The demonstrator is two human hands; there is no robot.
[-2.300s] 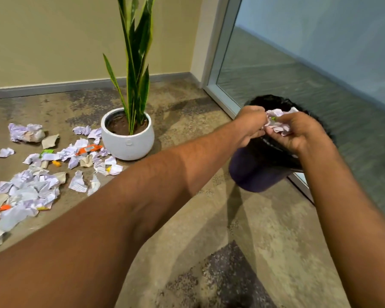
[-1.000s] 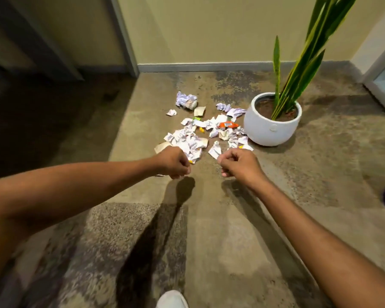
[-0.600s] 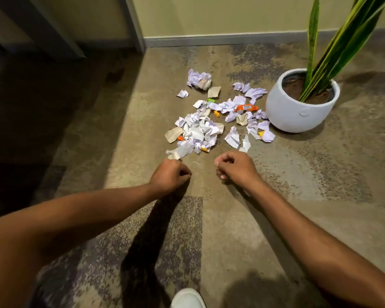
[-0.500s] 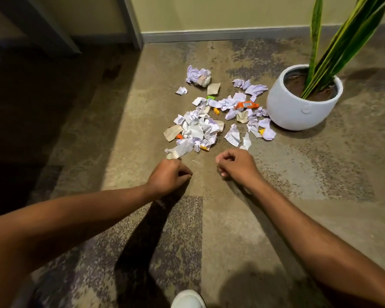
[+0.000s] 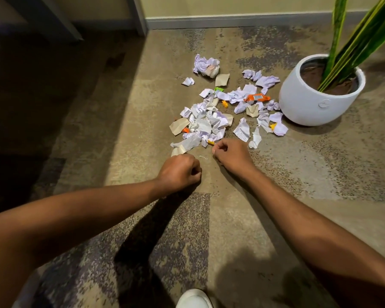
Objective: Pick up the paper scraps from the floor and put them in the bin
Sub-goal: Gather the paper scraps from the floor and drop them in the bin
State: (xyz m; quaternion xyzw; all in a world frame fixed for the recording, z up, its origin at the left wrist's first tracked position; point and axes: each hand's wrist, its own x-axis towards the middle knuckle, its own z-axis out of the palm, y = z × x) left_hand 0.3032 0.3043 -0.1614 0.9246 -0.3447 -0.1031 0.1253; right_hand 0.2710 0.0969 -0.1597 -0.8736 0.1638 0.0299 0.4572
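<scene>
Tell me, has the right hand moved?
Yes. The right hand went from right of the white pot to its left, down by the paper scraps.

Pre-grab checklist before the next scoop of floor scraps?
1. Left hand free: ok, curled, no paper visible.
2. Right hand free: ok, curled, no paper visible.
3. Scraps in reach: ok, paper scraps lie just beyond both hands.
4. Bin located: cannot tell, out of view.
5. Pot clearance: not ok, rightmost scraps lie close beside the white pot.
</scene>
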